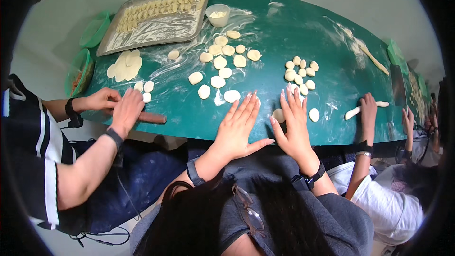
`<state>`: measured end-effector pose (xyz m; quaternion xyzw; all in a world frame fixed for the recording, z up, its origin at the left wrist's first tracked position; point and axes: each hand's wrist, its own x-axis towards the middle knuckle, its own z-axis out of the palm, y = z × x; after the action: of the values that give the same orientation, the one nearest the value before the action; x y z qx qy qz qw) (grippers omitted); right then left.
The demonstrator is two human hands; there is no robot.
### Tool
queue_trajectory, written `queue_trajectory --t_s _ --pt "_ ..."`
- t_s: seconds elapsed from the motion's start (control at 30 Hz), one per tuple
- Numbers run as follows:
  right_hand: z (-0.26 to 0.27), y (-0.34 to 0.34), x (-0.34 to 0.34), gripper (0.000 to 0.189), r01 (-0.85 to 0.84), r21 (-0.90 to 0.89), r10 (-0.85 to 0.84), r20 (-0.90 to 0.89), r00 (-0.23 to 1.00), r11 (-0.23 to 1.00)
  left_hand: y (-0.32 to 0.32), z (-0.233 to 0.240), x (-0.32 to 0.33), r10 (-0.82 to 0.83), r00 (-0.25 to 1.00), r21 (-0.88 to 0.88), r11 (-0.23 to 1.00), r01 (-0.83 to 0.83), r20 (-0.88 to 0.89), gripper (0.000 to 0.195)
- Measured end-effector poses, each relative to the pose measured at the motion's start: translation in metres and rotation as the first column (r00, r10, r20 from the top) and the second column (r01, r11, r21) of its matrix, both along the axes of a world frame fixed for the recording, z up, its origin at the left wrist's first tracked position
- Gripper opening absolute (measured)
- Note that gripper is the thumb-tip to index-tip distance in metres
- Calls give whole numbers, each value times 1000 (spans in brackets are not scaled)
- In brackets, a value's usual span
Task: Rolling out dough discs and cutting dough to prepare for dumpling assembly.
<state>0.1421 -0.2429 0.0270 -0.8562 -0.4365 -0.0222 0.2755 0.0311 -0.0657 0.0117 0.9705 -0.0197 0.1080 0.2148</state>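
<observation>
My left hand [239, 128] lies flat and palm down over the green tabletop [263, 129], thumb spread toward the right. Its fingertips partly hide a dough piece at their right edge; whether they press on it I cannot tell. My right hand [294, 122] is also palm down with its fingers spread, over the near end of a cluster of small dough balls [300, 72]. A flattened dough disc [278, 115] shows beside its thumb, partly covered. Another disc [314, 115] lies just right of that hand. Left of my hands are several floured, flattened dough pieces [218, 81].
At left, a co-worker's hands [124, 108] are on a rolling pin [153, 117], near stacked wrappers [125, 65]. Behind stand a metal tray of dumplings [167, 30] and a flour cup [217, 17]. At right, another person's hand [369, 110] is on a dough rope [352, 113], near a cleaver [398, 83].
</observation>
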Motion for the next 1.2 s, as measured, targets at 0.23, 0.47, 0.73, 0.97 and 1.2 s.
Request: queue_trajectory --t_s 0.23,0.47,0.73,0.97,1.2 --pt "0 0 0 59 25 71 -26 15 1000 997 -2 3 8 14 1000 27 1000 -14 -12 108" --pt "2 35 1 58 -60 52 51 165 985 997 20 -1 -21 157 894 -66 988 -142 419 100" --pt "-8 62 32 68 124 -25 -108 347 932 992 19 -20 -43 232 846 -138 972 -189 480 101" --pt "-1 87 47 61 119 117 -155 384 910 986 12 -8 -26 209 890 -199 970 -137 406 85" --pt "-9 -19 -9 55 265 61 -270 91 959 962 -19 -1 12 -120 988 -60 990 126 92 60"
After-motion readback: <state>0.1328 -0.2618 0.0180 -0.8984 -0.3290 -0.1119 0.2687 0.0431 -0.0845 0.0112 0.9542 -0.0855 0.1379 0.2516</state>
